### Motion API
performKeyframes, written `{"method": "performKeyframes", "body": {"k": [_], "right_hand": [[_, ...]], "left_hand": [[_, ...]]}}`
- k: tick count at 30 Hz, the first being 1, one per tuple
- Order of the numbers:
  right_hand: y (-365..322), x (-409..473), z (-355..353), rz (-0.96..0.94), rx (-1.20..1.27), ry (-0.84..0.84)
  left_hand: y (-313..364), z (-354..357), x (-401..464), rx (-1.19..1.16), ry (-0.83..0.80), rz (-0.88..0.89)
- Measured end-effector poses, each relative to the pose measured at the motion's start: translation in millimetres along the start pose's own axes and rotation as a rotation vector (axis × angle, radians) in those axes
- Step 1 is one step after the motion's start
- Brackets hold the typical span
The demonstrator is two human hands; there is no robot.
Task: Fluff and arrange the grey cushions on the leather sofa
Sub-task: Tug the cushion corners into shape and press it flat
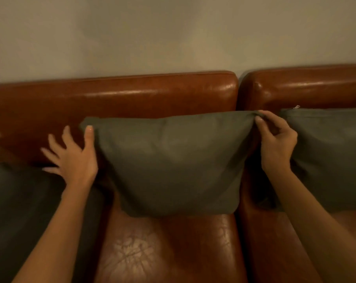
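Note:
A grey cushion stands upright in the middle of the brown leather sofa, leaning on the backrest. My right hand pinches its top right corner between thumb and fingers. At the cushion's left edge is my left hand, fingers spread, thumb resting on the top left corner and the other fingers against the backrest. A second grey cushion stands upright at the right. A third grey cushion lies low at the left, partly under my left forearm.
A plain pale wall rises behind the sofa. The backrest is split by a gap into two sections. Worn, shiny seat leather shows below the middle cushion.

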State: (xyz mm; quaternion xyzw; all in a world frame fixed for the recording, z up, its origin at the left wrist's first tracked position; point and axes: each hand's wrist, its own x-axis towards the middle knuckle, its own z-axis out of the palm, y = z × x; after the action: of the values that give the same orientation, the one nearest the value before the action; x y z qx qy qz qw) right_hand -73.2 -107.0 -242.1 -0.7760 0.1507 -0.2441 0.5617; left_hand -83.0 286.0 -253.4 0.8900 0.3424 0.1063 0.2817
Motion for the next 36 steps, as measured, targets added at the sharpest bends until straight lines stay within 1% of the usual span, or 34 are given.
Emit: {"method": "performKeyframes", "body": {"k": [1,2,3,4,5,6,8,10,13,14,15,17,19,22,26,27,31,32,34,36], "right_hand": [[2,-3,3,0.06,-0.004,0.079],[1,-7,6,0.117,-0.02,0.139],[-2,-11,10,0.154,-0.038,0.175],[-7,-15,15,0.146,-0.059,0.184],[-14,-19,23,0.086,-0.095,0.168],[-22,-23,33,-0.014,-0.148,0.128],[-41,-29,61,-0.237,-0.248,-0.032],[-64,-36,94,-0.342,-0.276,-0.283],[-96,-53,138,-0.3,-0.341,-0.736],[-99,-58,147,-0.284,-0.404,-0.839],[-99,-61,153,-0.285,-0.484,-0.899],[-91,-65,154,-0.323,-0.553,-0.897],[-82,-67,146,-0.339,-0.473,-0.817],[-70,-74,138,-0.333,-0.369,-0.719],[-62,-79,134,-0.245,-0.259,-0.653],[-62,-79,132,-0.214,-0.236,-0.634],[-71,-76,120,-0.19,-0.164,-0.567],[-74,-76,115,-0.195,-0.153,-0.565],[-82,-72,109,-0.248,-0.17,-0.582],[-92,-65,105,-0.317,-0.239,-0.621]], "left_hand": [[-7,3,5,-0.197,-0.071,-0.074],[-11,7,6,-0.37,-0.165,-0.109],[-12,12,4,-0.483,-0.264,-0.128],[-11,19,1,-0.559,-0.346,-0.143],[-7,24,-3,-0.623,-0.393,-0.172],[-2,27,-5,-0.695,-0.419,-0.214],[5,30,-8,-0.809,-0.431,-0.269],[14,25,-16,-0.846,-0.436,-0.235],[20,14,-29,-0.872,-0.464,-0.146],[22,10,-33,-0.874,-0.48,-0.1],[23,5,-35,-0.857,-0.496,-0.044],[25,-6,-38,-0.822,-0.538,0.065],[29,-16,-37,-0.847,-0.543,0.141],[39,-25,-29,-0.947,-0.562,0.153],[50,-18,-34,-0.827,-0.734,0.206],[48,-13,-37,-0.802,-0.75,0.214],[39,5,-49,-0.788,-0.722,0.102],[38,8,-53,-0.793,-0.697,0.098],[41,10,-55,-0.804,-0.585,0.142],[46,9,-55,-0.806,-0.501,0.184]]}}
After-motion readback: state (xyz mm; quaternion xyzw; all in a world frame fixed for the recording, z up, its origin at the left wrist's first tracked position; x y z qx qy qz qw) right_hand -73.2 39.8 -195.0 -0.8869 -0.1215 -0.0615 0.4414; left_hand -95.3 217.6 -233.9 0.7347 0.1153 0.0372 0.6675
